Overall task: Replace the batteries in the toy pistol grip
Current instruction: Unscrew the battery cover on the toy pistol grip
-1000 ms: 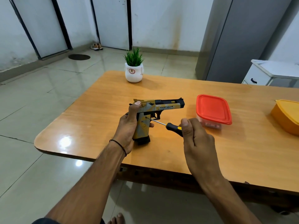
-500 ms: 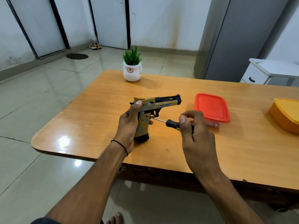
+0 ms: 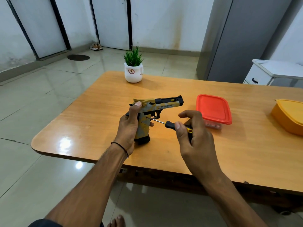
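A yellow, grey and black toy pistol (image 3: 161, 104) stands upright with its grip base on the wooden table (image 3: 98, 112), barrel pointing right. My left hand (image 3: 129, 126) is wrapped around the back of the grip, thumb up against the slide. My right hand (image 3: 191, 136) holds a black and yellow screwdriver (image 3: 170, 124) by the handle. Its thin metal shaft runs left, and the tip touches the upper side of the grip. My index finger is lifted off the handle.
A clear box with a red lid (image 3: 214, 108) sits just right of the pistol. A yellow container (image 3: 289, 117) lies at the right edge. A white pot with a green plant (image 3: 133, 70) stands at the table's far side. The table's near edge runs below my wrists.
My right fingers have shifted on the screwdriver handle, with the index finger lifting and spreading. The pistol and my left hand stay in place; the tip stays on the grip.
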